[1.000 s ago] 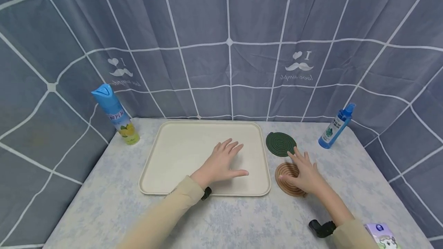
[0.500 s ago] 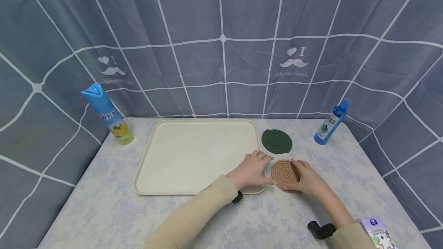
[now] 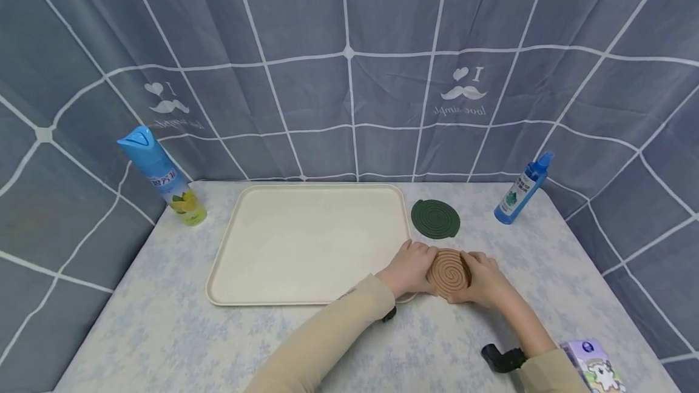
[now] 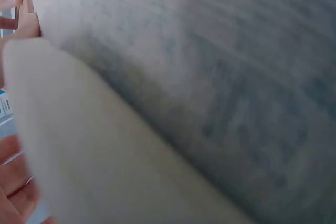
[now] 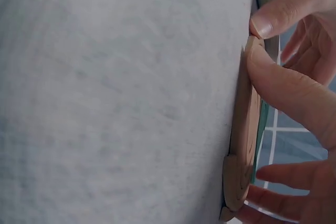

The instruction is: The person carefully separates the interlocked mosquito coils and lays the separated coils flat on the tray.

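Observation:
A round brown coaster [image 3: 450, 274] with a spiral pattern sits on the table just right of the tray, in the head view. My right hand [image 3: 483, 281] grips its right side; in the right wrist view the thumb [image 5: 270, 69] lies on the coaster's edge and the fingers reach round the far side. From the left, my left hand [image 3: 408, 268] holds the opposite edge, reaching over the tray's front right corner. Its thumb [image 5: 270, 22] meets the rim of the coaster. Beyond both hands lies a dark green spiral coaster [image 3: 435, 219], flat on the table.
A large cream tray [image 3: 306, 247] occupies the left and middle of the table. A blue and yellow spray can [image 3: 166, 178] stands at the back left, a blue spray bottle [image 3: 521, 191] at the back right. A purple pack [image 3: 592, 366] lies near the front right.
My left hand has moved right from over the tray to the brown coaster's left edge. My right hand has gone from hovering over the coaster to gripping its right side.

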Tool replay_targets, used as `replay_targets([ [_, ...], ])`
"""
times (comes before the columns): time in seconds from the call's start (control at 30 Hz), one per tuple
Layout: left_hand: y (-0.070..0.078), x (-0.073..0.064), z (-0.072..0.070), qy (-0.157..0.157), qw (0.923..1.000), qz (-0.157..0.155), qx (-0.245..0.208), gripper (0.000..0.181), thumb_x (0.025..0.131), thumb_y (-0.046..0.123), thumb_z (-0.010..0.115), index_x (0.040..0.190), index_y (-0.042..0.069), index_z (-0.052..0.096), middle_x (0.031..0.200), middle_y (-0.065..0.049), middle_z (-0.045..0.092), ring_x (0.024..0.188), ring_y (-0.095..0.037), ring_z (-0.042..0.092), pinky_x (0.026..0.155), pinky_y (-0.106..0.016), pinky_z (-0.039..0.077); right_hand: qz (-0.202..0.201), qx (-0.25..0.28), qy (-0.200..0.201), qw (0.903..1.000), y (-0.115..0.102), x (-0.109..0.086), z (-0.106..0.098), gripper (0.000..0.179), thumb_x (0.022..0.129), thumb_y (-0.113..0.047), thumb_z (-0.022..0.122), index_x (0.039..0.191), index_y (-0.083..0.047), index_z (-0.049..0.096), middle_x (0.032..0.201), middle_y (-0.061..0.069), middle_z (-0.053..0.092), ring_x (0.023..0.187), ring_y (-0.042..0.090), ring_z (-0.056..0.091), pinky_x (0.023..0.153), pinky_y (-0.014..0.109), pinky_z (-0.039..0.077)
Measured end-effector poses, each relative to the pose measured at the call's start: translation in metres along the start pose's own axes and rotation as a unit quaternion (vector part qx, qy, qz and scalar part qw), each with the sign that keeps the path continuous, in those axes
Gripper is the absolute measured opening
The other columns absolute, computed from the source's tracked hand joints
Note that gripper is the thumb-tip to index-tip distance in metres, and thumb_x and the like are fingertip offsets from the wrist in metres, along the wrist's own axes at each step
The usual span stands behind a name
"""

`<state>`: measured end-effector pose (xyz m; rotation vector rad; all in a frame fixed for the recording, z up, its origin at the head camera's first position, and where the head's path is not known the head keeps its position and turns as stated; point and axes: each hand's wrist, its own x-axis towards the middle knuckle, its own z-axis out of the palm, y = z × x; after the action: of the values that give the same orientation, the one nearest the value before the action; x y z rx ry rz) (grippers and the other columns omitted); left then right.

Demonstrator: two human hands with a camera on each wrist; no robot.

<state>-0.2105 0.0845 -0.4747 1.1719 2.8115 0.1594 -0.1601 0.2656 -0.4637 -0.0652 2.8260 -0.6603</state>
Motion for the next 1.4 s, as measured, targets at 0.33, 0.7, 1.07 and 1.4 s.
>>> replay_targets([
  [0.33, -0.003, 0.003, 0.002, 0.0, 0.9991, 0.003, -0.042, 0.095, 0.074, 0.052, 0.083, 0.148, 0.013, 0.039, 0.137, -0.003, 0.057, 0.127, -0.017, 0.053, 0.111, -0.03, 0.037, -0.026, 0.07, 0.038, 0.9965, 0.011, 0.007, 0.001, 0.087, 0.078, -0.027, 0.084, 0.141, 0.015, 0.039, 0.136, 0.037, 0.044, 0.122, 0.054, 0.045, 0.097, 0.063, 0.045],
  [0.7, -0.002, 0.004, 0.001, -0.004, 0.9949, 0.004, -0.101, 0.102, 0.073, 0.043, 0.086, 0.153, 0.013, 0.031, 0.138, -0.006, 0.049, 0.125, -0.017, 0.052, 0.108, -0.029, 0.037, 0.1, 0.246, 0.053, 0.9626, 0.025, 0.022, 0.002, 0.069, 0.088, -0.028, 0.074, 0.142, 0.004, 0.045, 0.139, 0.031, 0.048, 0.127, 0.045, 0.048, 0.105, 0.057, 0.042],
  [1.07, -0.013, -0.003, 0.0, -0.004, 0.95, -0.027, -0.311, 0.1, 0.075, 0.024, 0.087, 0.154, 0.011, 0.027, 0.14, -0.009, 0.048, 0.125, -0.016, 0.054, 0.103, -0.022, 0.046, 0.117, 0.363, 0.007, 0.9244, 0.023, 0.019, -0.005, 0.067, 0.089, -0.024, 0.074, 0.14, 0.009, 0.045, 0.11, 0.012, 0.069, 0.078, 0.002, 0.062, 0.066, 0.022, 0.055],
  [1.4, -0.03, -0.036, -0.017, 0.09, 0.7638, -0.108, -0.63, 0.047, 0.087, 0.014, 0.076, 0.124, 0.004, 0.049, 0.113, -0.017, 0.07, 0.095, -0.021, 0.072, 0.08, -0.026, 0.059, 0.053, 0.535, 0.011, 0.8428, -0.037, 0.01, -0.013, 0.064, 0.098, -0.016, 0.062, 0.148, 0.007, 0.03, 0.106, -0.004, 0.062, 0.086, 0.001, 0.067, 0.076, 0.018, 0.057],
])
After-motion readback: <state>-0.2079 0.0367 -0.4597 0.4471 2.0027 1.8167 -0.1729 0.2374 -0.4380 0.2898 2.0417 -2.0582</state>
